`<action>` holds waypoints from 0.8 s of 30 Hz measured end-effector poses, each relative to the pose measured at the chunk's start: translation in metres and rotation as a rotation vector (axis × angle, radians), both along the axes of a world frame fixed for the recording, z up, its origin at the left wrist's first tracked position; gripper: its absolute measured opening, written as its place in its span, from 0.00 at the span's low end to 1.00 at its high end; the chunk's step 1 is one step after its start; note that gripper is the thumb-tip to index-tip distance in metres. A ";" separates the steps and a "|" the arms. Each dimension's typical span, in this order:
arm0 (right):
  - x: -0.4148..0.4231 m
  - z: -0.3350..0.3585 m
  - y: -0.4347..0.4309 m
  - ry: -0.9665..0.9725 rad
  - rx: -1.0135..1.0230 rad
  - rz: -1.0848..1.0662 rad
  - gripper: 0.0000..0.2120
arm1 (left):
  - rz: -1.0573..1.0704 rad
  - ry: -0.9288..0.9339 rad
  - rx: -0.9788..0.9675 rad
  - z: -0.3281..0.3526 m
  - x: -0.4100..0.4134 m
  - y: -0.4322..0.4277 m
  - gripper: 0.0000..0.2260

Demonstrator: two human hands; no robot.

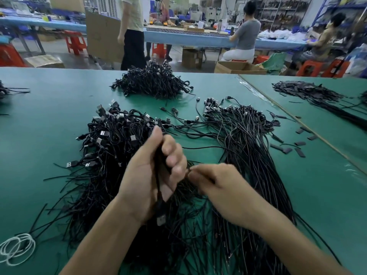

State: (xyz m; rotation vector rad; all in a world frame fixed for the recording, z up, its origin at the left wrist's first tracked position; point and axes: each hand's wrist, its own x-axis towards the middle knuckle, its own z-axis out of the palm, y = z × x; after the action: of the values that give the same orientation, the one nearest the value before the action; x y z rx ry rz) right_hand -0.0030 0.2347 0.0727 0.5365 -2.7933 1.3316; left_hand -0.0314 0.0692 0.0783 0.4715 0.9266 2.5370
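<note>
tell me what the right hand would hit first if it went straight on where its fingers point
Most likely the left hand: the right hand points its fingertips left at the other's curled fingers, which grip a cable, and the two are almost touching. Blur hides the depth, so this is a guess.

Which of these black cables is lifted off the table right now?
The cable running through the left-hand grip, its USB plug dangling by the wrist; all the others lie on the green table.

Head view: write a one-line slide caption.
Left hand grips a black USB cable, right hand curled beside it, above loose cable piles on a green table.
</note>
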 end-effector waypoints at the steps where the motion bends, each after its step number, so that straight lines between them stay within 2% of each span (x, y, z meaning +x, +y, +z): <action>1: 0.003 -0.002 -0.002 -0.037 0.047 0.031 0.11 | 0.114 0.032 -0.026 -0.002 -0.002 0.001 0.23; 3: 0.011 -0.003 -0.005 -0.059 0.166 0.098 0.11 | 0.335 0.175 -0.243 -0.010 -0.007 0.005 0.22; 5: 0.015 0.004 -0.006 0.011 0.285 0.150 0.10 | 0.501 0.363 -0.564 -0.019 -0.009 0.009 0.20; 7: 0.015 0.013 -0.002 0.079 0.313 0.151 0.10 | 0.482 0.489 -0.818 -0.025 -0.009 0.010 0.21; 9: 0.013 0.020 0.005 0.156 0.279 0.093 0.08 | 0.326 0.526 -0.943 -0.026 -0.005 0.011 0.23; 12: 0.011 0.024 0.014 0.255 0.114 0.002 0.04 | 0.072 0.400 -0.941 -0.020 0.003 0.013 0.26; 14: 0.009 0.024 0.019 0.268 -0.018 -0.039 0.07 | -0.033 0.334 -0.942 -0.015 0.007 0.010 0.28; 19: 0.001 0.023 0.020 0.034 -0.235 0.139 0.05 | -0.279 0.247 -0.711 -0.009 0.006 -0.002 0.25; 21: -0.001 0.023 0.021 0.012 -0.229 0.136 0.04 | -0.274 0.224 -0.728 -0.008 0.006 -0.001 0.25; 24: -0.001 0.023 0.021 0.088 -0.115 0.063 0.05 | -0.086 0.230 -0.816 -0.010 0.007 0.006 0.27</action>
State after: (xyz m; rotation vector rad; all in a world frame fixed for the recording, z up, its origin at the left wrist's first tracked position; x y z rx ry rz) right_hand -0.0038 0.2556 0.0956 0.6666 -2.6322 1.4315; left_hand -0.0241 0.0748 0.0684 0.5175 1.8416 1.8192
